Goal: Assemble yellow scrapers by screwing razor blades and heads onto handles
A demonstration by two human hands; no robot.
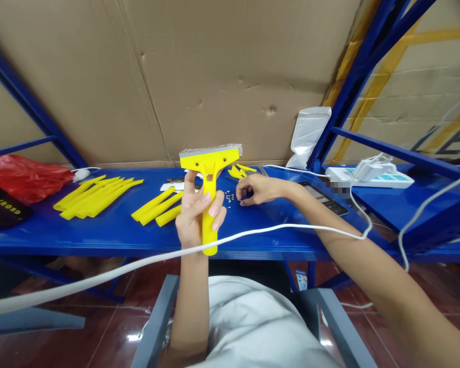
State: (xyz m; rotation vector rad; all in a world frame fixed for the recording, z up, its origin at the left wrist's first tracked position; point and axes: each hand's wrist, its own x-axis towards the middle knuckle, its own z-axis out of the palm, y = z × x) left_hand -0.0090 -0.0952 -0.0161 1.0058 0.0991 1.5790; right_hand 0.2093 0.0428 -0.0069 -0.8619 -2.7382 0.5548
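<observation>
Upright in my left hand [194, 212] is a yellow scraper [210, 204], its wide head at the top with a clear-wrapped blade edge. My fingers wrap round its handle. Over the blue shelf, my right hand [255, 189] has its fingertips drawn together beside a scatter of small screws [229, 197]. Whatever those fingertips hold is too small to make out. Behind the right hand lie several small yellow pieces [237, 171]. Left of the scraper are loose yellow handles [153, 205], and farther left a larger pile of yellow handles [97, 197].
A red plastic bag [30, 176] and a black bag [3, 207] sit at the far left. On the right are a phone [325, 199], partly behind my forearm, and a white power strip [391, 178]. A white cable [268, 228] crosses in front. Cardboard [230, 76] stands behind the shelf.
</observation>
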